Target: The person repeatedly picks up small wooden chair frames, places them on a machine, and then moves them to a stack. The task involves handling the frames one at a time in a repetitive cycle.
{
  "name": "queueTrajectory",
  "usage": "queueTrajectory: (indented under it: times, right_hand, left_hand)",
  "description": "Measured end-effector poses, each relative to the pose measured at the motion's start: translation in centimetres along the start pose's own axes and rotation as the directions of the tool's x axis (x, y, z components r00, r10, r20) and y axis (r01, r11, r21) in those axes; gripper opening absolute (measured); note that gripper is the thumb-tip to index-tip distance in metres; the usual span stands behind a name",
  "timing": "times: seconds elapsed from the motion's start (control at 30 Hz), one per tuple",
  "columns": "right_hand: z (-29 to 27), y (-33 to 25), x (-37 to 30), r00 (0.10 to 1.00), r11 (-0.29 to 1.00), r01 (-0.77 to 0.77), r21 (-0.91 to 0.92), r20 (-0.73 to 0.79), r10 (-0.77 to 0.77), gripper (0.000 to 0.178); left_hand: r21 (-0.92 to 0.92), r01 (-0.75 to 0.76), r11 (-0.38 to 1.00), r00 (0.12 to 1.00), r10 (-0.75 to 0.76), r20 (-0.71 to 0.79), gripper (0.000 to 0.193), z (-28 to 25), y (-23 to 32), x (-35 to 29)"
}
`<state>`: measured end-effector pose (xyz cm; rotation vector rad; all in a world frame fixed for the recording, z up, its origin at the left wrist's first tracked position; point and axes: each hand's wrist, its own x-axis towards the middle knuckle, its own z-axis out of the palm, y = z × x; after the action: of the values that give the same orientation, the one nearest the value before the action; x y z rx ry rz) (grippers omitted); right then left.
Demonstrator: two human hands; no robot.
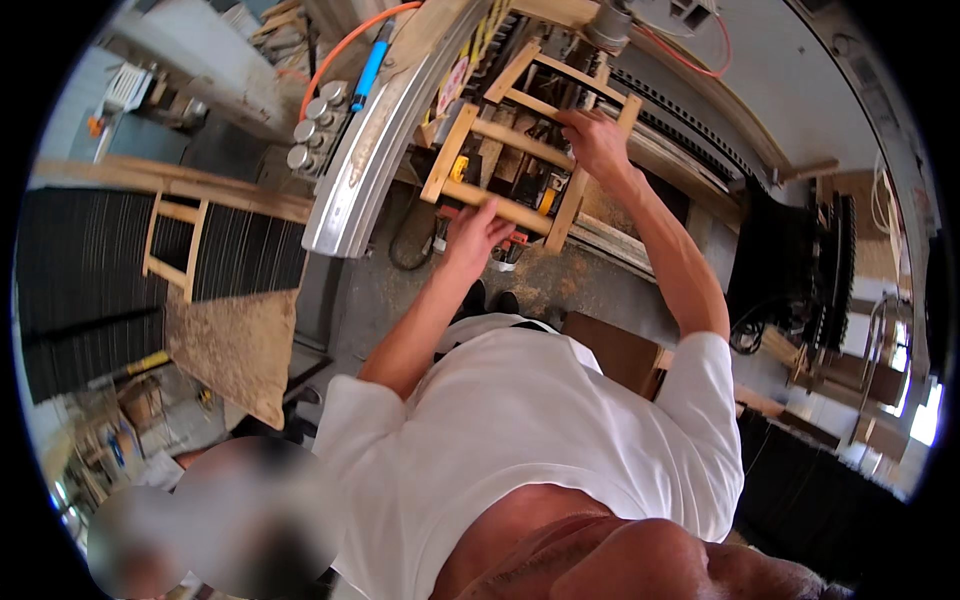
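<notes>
- The left hand [478,232] has its fingers [497,236] curled around the lowest rung of a small wooden frame [520,140] that looks like a little ladder.
- The right hand [592,140] holds the same wooden frame higher up, with its fingers [570,120] closed over an upper rung, close to the frame's right rail.
- The wooden frame sits tilted between the two hands, with its rungs running across from one rail to the other.
- Just past the fingers, behind the frame, is a machine with yellow parts [549,192]. It is partly hidden, so I cannot tell what kind it is.
- To the left of the left fingers, a long shiny metal guard [372,160] curves down.
- Beside that guard lie round silver caps [312,125] and a blue handle [370,68] on an orange hose [345,45].
- Far to the left of the fingers, another wooden frame [172,240] rests on a dark ribbed mat [80,290].
- The sawdust floor [560,280] is below the hands.
</notes>
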<state>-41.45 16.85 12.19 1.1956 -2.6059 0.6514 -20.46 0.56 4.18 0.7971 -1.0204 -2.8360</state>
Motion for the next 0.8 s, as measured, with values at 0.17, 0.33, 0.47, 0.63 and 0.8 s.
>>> queueTrajectory:
  times: [0.17,0.33,0.47,0.63,0.8]
  right_hand:
    - [4.8,2.0,4.8,0.991,0.989,0.135,-0.053,-0.015,-0.136,0.029]
    - [6.1,5.1,7.9,0.974,0.966,0.211,-0.148,-0.056,-0.221,0.029]
    - [6.7,6.5,9.4,0.986,0.956,0.169,-0.239,0.027,-0.167,0.031]
    - [6.3,8.8,11.2,0.985,0.945,0.173,-0.278,0.042,-0.168,0.033]
    - [6.7,8.7,11.8,0.973,0.922,0.214,-0.323,-0.007,-0.229,0.032]
  left_hand:
    - [-0.004,-0.035,0.999,0.989,0.034,-0.142,0.027,-4.2,-1.4,-10.3]
    - [-0.045,-0.095,0.994,0.942,0.075,-0.328,0.03,-5.3,-3.3,-15.6]
    - [-0.076,-0.165,0.983,0.905,0.12,-0.408,0.028,-6.6,-4.4,-16.6]
    - [-0.038,-0.217,0.975,0.856,0.171,-0.487,0.027,-8.9,-5.1,-15.7]
    - [0.01,-0.228,0.974,0.807,0.194,-0.558,0.03,-10.3,-5.7,-14.8]
